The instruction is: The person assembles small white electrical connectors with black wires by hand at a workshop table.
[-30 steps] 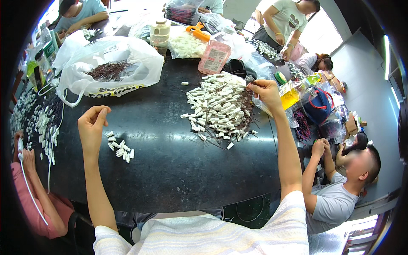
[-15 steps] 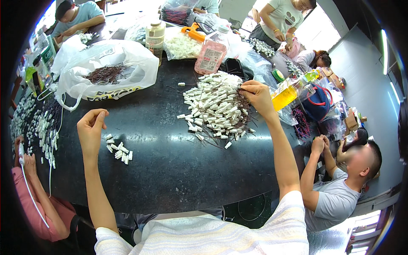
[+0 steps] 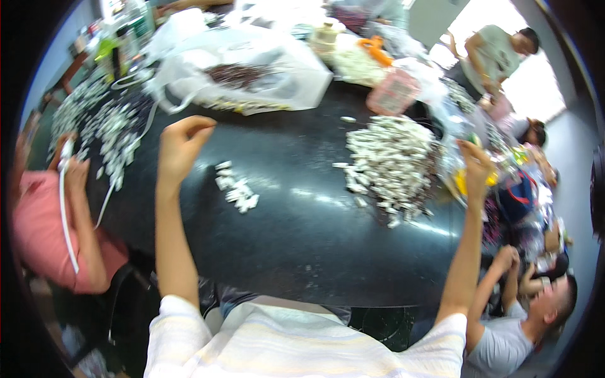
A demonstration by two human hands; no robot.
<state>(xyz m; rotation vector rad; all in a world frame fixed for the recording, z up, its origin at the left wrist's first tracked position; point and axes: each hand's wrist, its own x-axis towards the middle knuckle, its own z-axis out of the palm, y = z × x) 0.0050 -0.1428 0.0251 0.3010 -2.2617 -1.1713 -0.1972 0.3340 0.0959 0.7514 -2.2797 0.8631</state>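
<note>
My left hand [image 3: 181,148] is raised over the black table, to the left of a small group of white connector pieces [image 3: 236,188]. Its fingertips are pinched together; whatever may be between them is too small to make out. On the right, my right hand [image 3: 475,169] hovers just beyond the right side of a large pile of white connectors with thin dark wires [image 3: 391,167]. Its thumb and fingers are drawn together too, and blur hides anything in them.
A white plastic bag [image 3: 290,82] with brown wires [image 3: 236,75] lies at the back. Behind the pile are a pink-labelled bottle [image 3: 393,92] and an orange tool [image 3: 376,51]. Co-workers sit at left and right; white connectors [image 3: 116,138] spread before the left one.
The view has swung left, so the table's things sit further right in it. My right hand has come off the pile's right edge, outward. My left hand stays pinched near the small group.
</note>
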